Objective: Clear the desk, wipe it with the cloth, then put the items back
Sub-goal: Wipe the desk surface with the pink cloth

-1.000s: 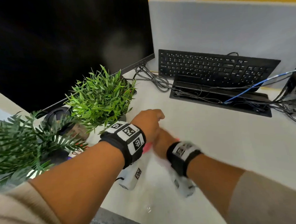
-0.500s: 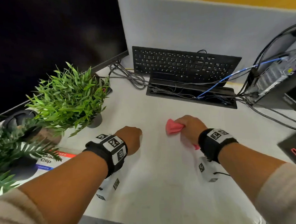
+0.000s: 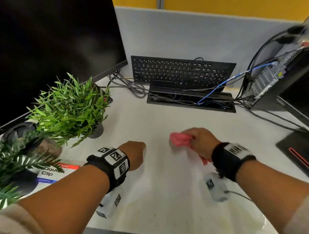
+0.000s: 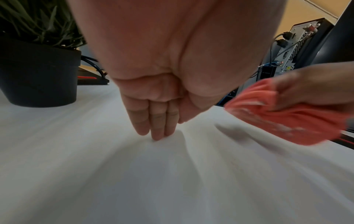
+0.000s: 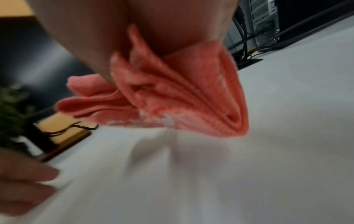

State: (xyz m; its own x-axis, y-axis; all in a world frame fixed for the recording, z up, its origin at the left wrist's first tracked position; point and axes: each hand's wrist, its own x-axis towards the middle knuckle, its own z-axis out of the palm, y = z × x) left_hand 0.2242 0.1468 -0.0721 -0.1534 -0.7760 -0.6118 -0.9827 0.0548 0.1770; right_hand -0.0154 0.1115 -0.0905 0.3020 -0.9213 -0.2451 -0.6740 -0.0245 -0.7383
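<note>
My right hand (image 3: 200, 141) grips a bunched pink cloth (image 3: 179, 139) just above the white desk (image 3: 170, 195), right of the middle. The right wrist view shows the cloth (image 5: 182, 98) hanging in folds from the hand, its lower edge close over the desktop. My left hand (image 3: 134, 155) is a short way to the cloth's left and holds nothing. In the left wrist view its fingers (image 4: 157, 130) point straight down, close together, tips touching the desk, with the cloth (image 4: 287, 115) off to the right.
Two green potted plants (image 3: 71, 109) (image 3: 13, 156) and a box of clips (image 3: 52, 173) crowd the left side before a black monitor (image 3: 51, 41). A keyboard (image 3: 180, 72) leans on the partition behind a cable tray (image 3: 190, 101). A computer tower (image 3: 280, 77) stands right.
The hands were together over the cloth a second ago. The right hand has carried the cloth to the right, and the left hand has settled apart from it on the desk.
</note>
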